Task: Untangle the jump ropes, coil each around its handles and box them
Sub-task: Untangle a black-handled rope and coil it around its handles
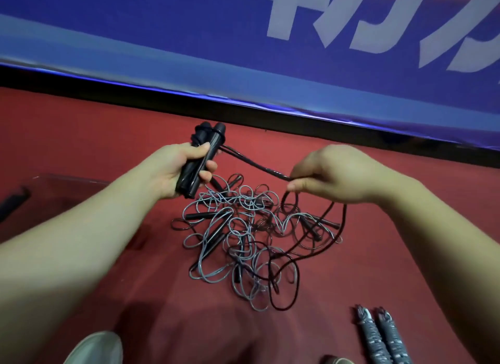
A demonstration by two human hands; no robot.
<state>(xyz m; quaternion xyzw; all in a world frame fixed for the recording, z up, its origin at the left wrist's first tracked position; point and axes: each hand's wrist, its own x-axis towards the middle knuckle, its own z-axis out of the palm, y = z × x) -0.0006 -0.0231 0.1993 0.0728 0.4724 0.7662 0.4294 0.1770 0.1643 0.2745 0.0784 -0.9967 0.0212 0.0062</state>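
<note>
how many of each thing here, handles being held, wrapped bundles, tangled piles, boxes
black handles held in the left hand: 2
grey wrapped bundles: 2
tangled rope pile: 1
clear box: 1
total: 6

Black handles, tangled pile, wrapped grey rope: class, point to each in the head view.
Black handles point(213, 140): head view, upper shaft.
Tangled pile point(247, 205): head view, dense grey loops.
Wrapped grey rope point(372, 334): head view, left bundle's middle.
</note>
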